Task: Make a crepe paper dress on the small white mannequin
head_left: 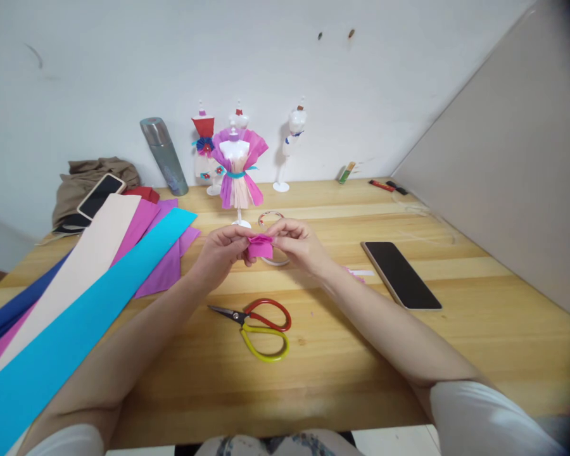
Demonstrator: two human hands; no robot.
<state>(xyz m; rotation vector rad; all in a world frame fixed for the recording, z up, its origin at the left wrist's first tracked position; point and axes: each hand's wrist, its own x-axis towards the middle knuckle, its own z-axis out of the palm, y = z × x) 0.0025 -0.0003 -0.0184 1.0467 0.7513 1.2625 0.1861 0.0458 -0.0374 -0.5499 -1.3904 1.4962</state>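
Material [261,249], bright pink and bunched along its top edge, is up between both hands: left hand [225,250] pinching one side, right hand [297,244] gripping the other! They're over the tabletop [332,367], scissors [237,316] lying nearer the body, blades pointing left, and a paper-skirted mannequin [235,151] standing just beyond.

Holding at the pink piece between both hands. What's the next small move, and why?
I'd probably pinch the top folds slightly tighter with the right hand while the left hand steadies the pink piece: both hands grip it, and its upper edge looks bunched while the lower part hangs flatter.
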